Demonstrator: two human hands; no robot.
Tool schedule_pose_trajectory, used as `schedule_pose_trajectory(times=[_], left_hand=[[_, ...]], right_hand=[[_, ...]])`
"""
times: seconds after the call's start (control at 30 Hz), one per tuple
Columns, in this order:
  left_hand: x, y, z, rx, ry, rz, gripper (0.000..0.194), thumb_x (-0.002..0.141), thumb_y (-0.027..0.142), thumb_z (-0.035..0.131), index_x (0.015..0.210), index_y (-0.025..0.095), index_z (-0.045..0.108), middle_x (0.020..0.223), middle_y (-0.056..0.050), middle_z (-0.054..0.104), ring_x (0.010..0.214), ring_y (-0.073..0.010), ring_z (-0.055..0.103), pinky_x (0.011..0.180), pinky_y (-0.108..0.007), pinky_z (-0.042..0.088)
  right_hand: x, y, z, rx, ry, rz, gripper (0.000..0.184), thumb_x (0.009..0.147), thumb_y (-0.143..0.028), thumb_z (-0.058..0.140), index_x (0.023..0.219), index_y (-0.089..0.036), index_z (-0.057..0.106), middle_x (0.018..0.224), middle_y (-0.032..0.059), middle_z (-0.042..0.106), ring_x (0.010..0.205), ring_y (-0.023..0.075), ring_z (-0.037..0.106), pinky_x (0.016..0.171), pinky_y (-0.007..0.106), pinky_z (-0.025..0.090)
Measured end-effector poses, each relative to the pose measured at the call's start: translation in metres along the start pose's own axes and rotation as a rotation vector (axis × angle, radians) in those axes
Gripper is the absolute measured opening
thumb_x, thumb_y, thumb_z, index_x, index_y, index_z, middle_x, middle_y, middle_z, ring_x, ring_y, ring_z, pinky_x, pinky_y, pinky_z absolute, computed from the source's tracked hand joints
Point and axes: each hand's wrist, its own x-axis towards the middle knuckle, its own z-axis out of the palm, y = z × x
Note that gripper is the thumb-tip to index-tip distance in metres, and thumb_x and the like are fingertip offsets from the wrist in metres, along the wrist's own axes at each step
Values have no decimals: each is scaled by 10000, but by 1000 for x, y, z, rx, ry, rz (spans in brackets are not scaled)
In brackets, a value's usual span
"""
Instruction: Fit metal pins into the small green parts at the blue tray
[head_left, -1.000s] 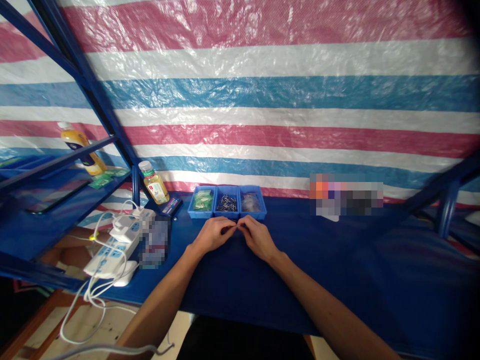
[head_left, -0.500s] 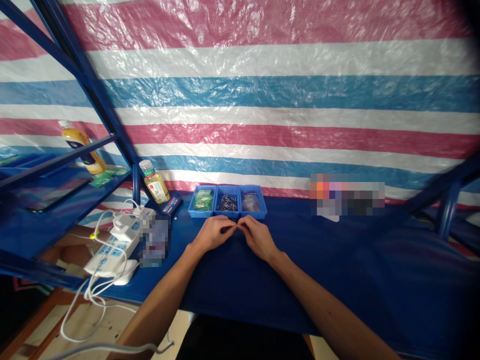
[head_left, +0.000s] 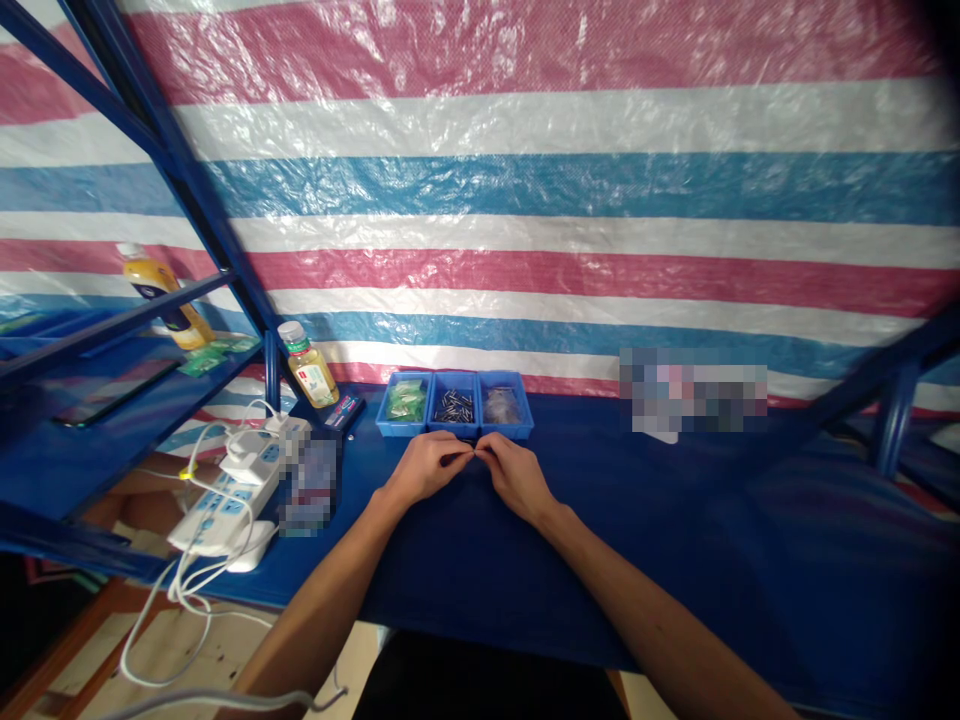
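Observation:
My left hand (head_left: pixel 431 467) and my right hand (head_left: pixel 514 474) meet fingertip to fingertip just in front of three joined blue bins. Both are closed in a pinch; whatever sits between the fingers is too small to make out, with only a dark bit showing by the tips. The left bin (head_left: pixel 382 425) holds green packets (head_left: pixel 407 399). Small dark and silvery metal pins or screws (head_left: pixel 454 405) fill the middle bin (head_left: pixel 456 379). In the right bin (head_left: pixel 524 425) lie clear plastic pieces or bags (head_left: pixel 501 405).
Left of the bins stand a drink bottle (head_left: pixel 310 368) and a small dark box (head_left: pixel 345 412). A white power strip (head_left: pixel 225 505) with tangled cables (head_left: pixel 180 590) lies at the table's left edge, beside a blue metal frame (head_left: pixel 225 240). Blurred-out items (head_left: pixel 694 395) lie at the right rear.

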Motion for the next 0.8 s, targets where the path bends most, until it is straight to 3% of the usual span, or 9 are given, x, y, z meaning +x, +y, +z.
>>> schedule_pose_trajectory(times=[0.27, 0.47, 0.8], left_hand=[[0, 1, 0, -11, 10, -5, 244, 1018, 324, 597, 951, 199, 795, 820, -38, 697, 712, -129, 613, 676, -239, 450], [0, -1, -1, -1, 14, -20, 236, 1014, 326, 601, 962, 195, 790, 815, -36, 692, 694, -126, 596, 664, -241, 442], [0, -2, 1, 10, 20, -19, 233, 1007, 333, 611, 964, 198, 796, 808, -38, 692, 692, -130, 599, 660, -245, 447]], right_hand=[[1, 3, 0, -31, 13, 29, 274, 1090, -350, 423, 945, -250, 632, 948, 40, 723, 844, 207, 681, 753, 296, 466], [1, 1, -1, 85, -4, 6, 168, 1067, -303, 455, 1134, -260, 602, 1024, 37, 730, 925, 219, 700, 813, 312, 487], [0, 1, -1, 67, -15, 17, 170, 1079, -304, 430, 1049, -268, 593, 1002, 31, 718, 906, 220, 692, 824, 315, 481]])
